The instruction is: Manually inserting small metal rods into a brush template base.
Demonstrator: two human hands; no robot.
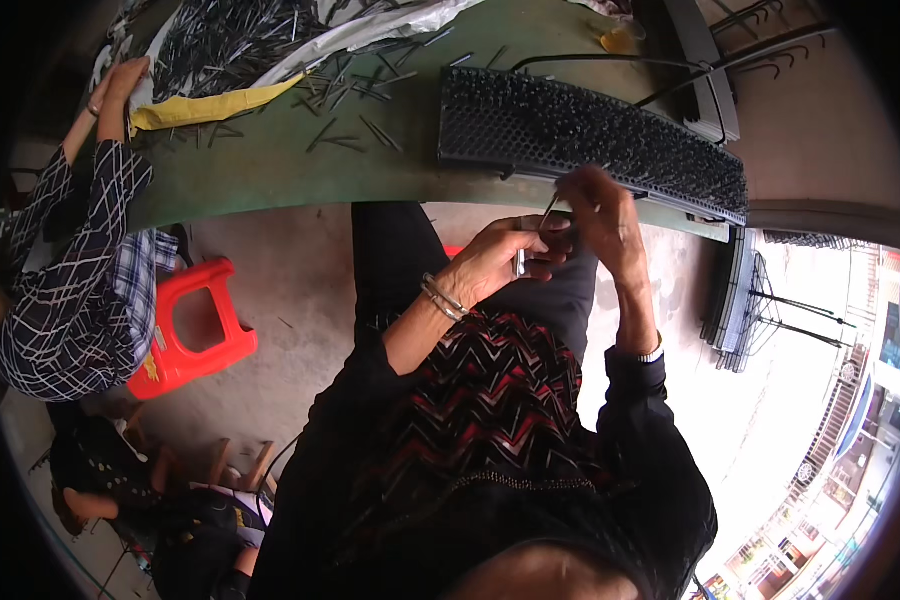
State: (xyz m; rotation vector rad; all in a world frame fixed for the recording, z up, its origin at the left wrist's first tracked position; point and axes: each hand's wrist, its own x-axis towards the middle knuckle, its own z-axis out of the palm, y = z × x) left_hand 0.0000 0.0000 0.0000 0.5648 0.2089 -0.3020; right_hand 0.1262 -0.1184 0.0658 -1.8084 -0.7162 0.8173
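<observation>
My left hand [492,262] is closed around a few short, shiny metal rods [519,262] above my lap. Just to its right and a little farther out is my right hand [610,222], slightly blurred, with its fingertips pinched. A thin rod [548,211] slants between the two hands, its upper end at my right fingertips. Right beyond my hands, at the table's near edge, lies a long black perforated rack [490,148]. Dark rods crowd most of its holes, while bare holes show along its left end and near side.
Loose dark rods [380,132] are scattered over the green table [270,180], beside a heaped white sack [370,35] with a yellow edge [220,105]. Another person's hands [125,85] touch the sack. A red stool [235,345] stands left; stacked racks [735,300] stand right.
</observation>
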